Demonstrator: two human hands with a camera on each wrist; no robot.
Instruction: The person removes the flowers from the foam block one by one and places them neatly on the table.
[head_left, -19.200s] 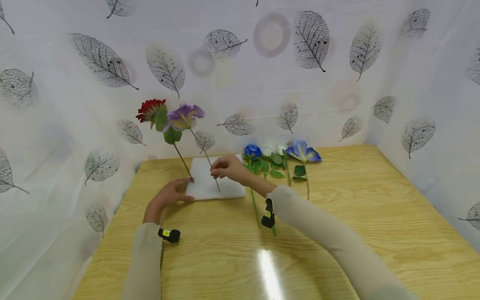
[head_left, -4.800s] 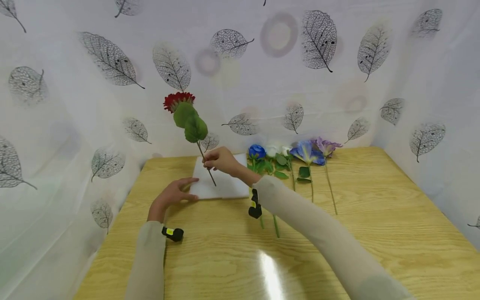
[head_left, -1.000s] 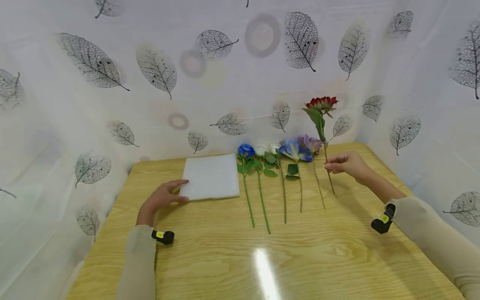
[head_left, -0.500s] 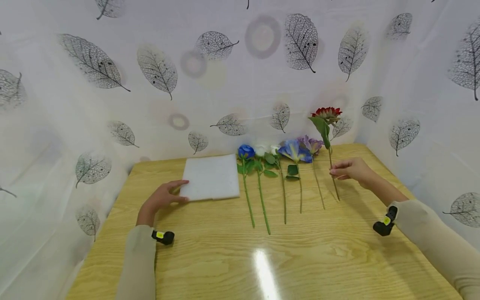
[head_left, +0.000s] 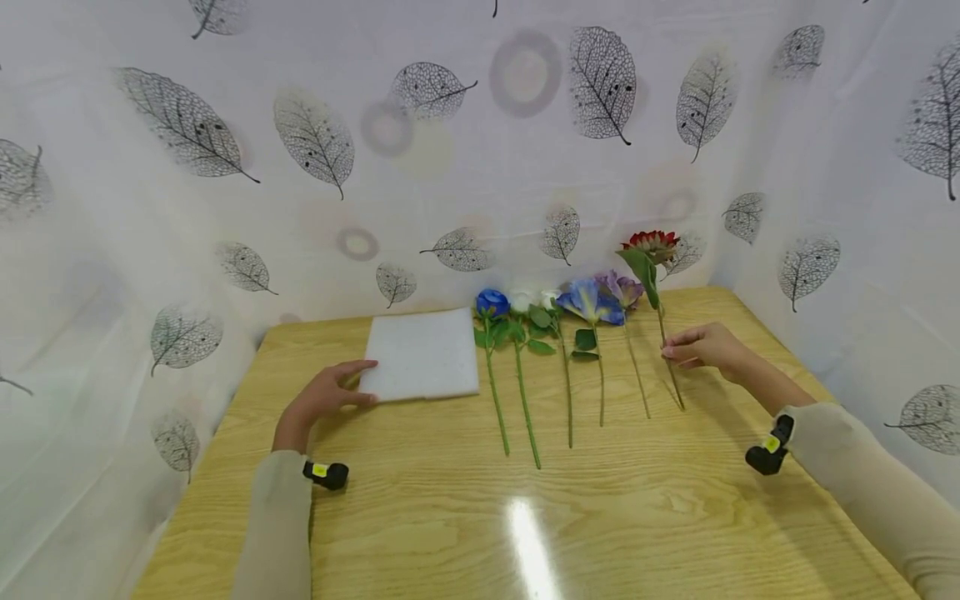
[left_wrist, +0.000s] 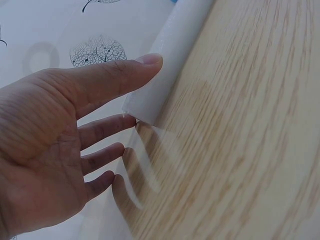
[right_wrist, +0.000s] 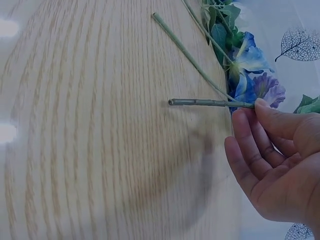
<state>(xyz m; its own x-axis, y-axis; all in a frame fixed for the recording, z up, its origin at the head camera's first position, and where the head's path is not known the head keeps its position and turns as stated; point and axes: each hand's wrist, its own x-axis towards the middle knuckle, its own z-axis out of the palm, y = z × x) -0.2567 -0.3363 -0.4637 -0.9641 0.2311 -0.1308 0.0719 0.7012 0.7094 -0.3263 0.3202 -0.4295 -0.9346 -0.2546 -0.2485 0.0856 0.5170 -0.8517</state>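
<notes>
In the head view my right hand (head_left: pixel 705 346) pinches the lower stem of an artificial red flower (head_left: pixel 651 246) between thumb and fingers. The bloom stands up and leans left, its stem's lower end close over the table. The right wrist view shows the cut end of the stem (right_wrist: pixel 200 102) jutting past my thumb. At the left, my left hand (head_left: pixel 326 396) touches the edge of a white foam sheet (head_left: pixel 423 354) with its fingers spread. From the left wrist, the thumb (left_wrist: pixel 147 60) lies by the sheet's edge and the index fingertip meets its corner.
Between the hands artificial flowers lie in a row on the wooden table (head_left: pixel 420 500): a blue rose (head_left: pixel 492 303), two white roses (head_left: pixel 521 302), a blue-and-yellow flower (head_left: pixel 592 304) and a purple flower (head_left: pixel 621 287). A leaf-printed white curtain (head_left: pixel 450 192) encloses the back and sides.
Earlier my right hand held the purple flower over the foam; that one now lies in the row. The red flower has gone from the foam to the row's right end and sunk lower.
</notes>
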